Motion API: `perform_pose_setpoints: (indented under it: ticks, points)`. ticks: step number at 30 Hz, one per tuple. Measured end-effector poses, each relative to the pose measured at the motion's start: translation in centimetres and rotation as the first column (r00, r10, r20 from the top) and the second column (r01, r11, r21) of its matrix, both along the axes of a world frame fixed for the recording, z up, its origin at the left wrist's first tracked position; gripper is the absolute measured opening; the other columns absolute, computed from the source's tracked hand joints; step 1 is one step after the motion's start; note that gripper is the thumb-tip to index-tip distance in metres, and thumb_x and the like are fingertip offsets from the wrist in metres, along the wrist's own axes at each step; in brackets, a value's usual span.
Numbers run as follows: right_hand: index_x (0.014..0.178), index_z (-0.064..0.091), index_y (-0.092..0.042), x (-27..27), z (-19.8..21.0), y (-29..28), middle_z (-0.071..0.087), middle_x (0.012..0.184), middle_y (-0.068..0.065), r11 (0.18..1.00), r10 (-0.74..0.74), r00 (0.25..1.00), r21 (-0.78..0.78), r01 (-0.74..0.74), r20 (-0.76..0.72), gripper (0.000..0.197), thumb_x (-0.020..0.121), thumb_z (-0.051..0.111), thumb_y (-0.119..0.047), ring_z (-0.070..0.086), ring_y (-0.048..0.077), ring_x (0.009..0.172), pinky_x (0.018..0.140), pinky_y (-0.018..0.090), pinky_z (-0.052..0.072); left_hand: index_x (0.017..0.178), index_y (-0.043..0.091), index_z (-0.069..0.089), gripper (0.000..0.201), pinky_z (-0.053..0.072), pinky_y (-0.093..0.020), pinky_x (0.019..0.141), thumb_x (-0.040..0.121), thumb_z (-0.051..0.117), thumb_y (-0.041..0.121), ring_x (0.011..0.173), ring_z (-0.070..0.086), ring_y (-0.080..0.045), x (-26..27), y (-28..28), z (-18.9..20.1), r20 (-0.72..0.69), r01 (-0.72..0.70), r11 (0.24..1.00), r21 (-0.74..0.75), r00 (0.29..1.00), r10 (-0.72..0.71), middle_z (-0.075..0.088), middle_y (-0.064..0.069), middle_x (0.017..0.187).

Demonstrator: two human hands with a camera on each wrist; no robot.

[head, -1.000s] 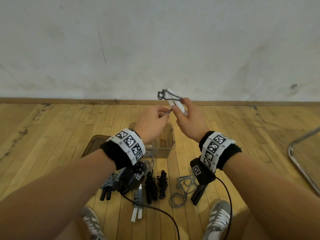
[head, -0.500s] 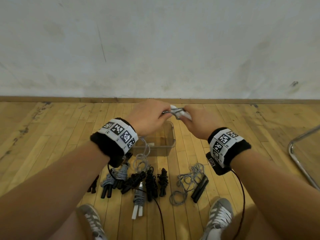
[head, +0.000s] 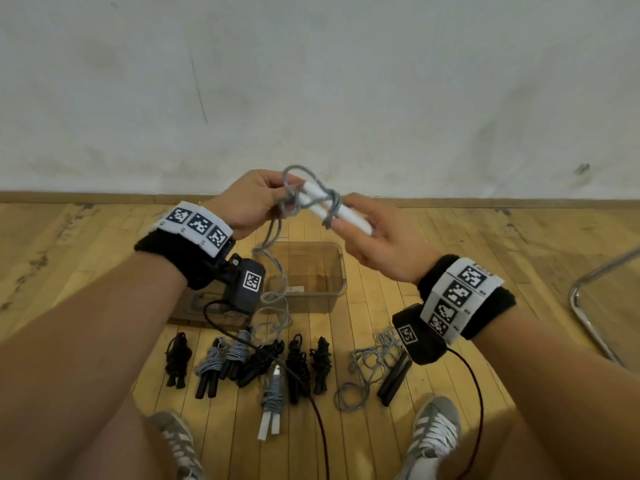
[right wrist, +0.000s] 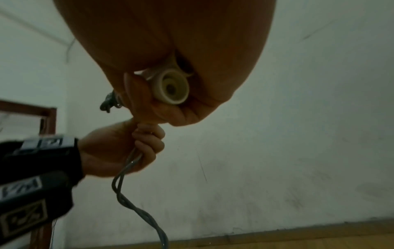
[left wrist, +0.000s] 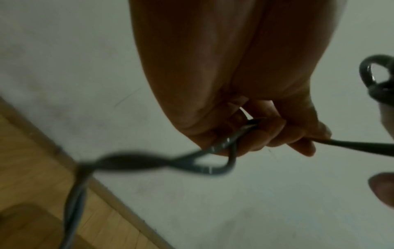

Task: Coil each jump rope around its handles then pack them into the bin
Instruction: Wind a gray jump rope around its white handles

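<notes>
My right hand holds the two white handles of a jump rope side by side in front of me, above the bin. The handle end shows between its fingers in the right wrist view. My left hand grips the grey rope, which loops loosely round the handles. The rope runs through its curled fingers. The slack trails down over the clear plastic bin to the floor. The bin holds no ropes that I can see.
Several coiled jump ropes, black and grey, lie in a row on the wooden floor before my shoes. One uncoiled grey rope with black handles lies to the right. A metal chair leg is at far right. A white wall stands behind.
My hands have risen a little and the left one has carried the rope over the handles, so more loops lie round them than before.
</notes>
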State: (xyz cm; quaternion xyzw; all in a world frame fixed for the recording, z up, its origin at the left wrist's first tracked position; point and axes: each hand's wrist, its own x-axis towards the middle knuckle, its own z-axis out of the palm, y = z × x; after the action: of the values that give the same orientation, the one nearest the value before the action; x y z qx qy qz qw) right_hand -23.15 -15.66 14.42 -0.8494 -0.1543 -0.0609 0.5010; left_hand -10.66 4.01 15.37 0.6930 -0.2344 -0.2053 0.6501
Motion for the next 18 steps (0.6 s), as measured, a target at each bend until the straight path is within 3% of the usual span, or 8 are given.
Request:
perform_pose_setpoints:
  ticks: [3, 6, 10, 13, 18]
  points:
    - [0.116, 0.06, -0.018, 1.0, -0.5, -0.3, 0.054, 0.063, -0.012, 0.987, -0.129, 0.991, 0.102, 0.125, 0.03, 0.017, 0.105, 0.055, -0.029, 0.047, 0.014, 0.047, 0.045, 0.028, 0.041, 0.088, 0.009, 0.073, 0.012, 0.034, -0.017, 0.047, 0.091, 0.065, 0.018, 0.051, 0.04, -0.007, -0.9, -1.5, -1.1, -0.063, -0.041, 0.997, -0.065, 0.997, 0.037, 0.057, 0.002, 0.061]
    - [0.116, 0.061, -0.02, 2.0, -1.2, -1.1, 0.054, 0.062, -0.011, 0.945, -0.316, 0.946, 0.11, 0.308, 0.072, 0.021, 0.104, 0.055, -0.036, 0.049, 0.013, 0.048, 0.046, 0.029, 0.04, 0.099, 0.001, 0.077, 0.028, 0.033, -0.021, 0.049, 0.098, 0.065, 0.026, 0.053, 0.039, -0.012, -2.4, -3.2, -2.0, 0.05, -0.11, 0.994, -0.014, 0.993, 0.11, 0.057, -0.014, 0.072]
    - [0.116, 0.061, -0.025, 2.2, -1.9, -1.3, 0.063, 0.068, -0.003, 0.877, -0.456, 0.881, -0.104, 0.469, 0.123, 0.028, 0.103, 0.051, -0.048, 0.056, 0.016, 0.055, 0.051, 0.032, 0.045, 0.108, 0.022, 0.079, 0.022, 0.044, -0.019, 0.054, 0.103, 0.059, 0.029, 0.05, 0.05, -0.008, -4.0, -4.0, -2.4, 0.366, -0.238, 0.954, 0.181, 0.917, 0.159, 0.067, 0.004, 0.068]
    - [0.117, 0.061, -0.023, 2.5, -2.4, -1.6, 0.063, 0.071, -0.003, 0.834, -0.503, 0.853, -0.182, 0.522, 0.141, 0.029, 0.103, 0.05, -0.046, 0.057, 0.014, 0.058, 0.051, 0.03, 0.042, 0.112, 0.026, 0.076, 0.02, 0.047, -0.017, 0.052, 0.104, 0.058, 0.029, 0.048, 0.054, -0.004, -4.6, -4.1, -2.7, 0.417, -0.255, 0.939, 0.232, 0.898, 0.141, 0.07, 0.004, 0.071]
    - [0.112, 0.058, -0.026, 2.8, -2.8, -1.8, 0.059, 0.071, -0.006, 0.79, -0.529, 0.837, -0.281, 0.546, 0.138, 0.024, 0.104, 0.048, -0.045, 0.054, 0.011, 0.058, 0.052, 0.028, 0.036, 0.089, 0.019, 0.077, 0.028, 0.039, -0.019, 0.054, 0.104, 0.056, 0.029, 0.046, 0.047, -0.001, -5.2, -4.4, -2.7, 0.473, -0.293, 0.927, 0.235, 0.868, 0.154, 0.065, 0.004, 0.065]
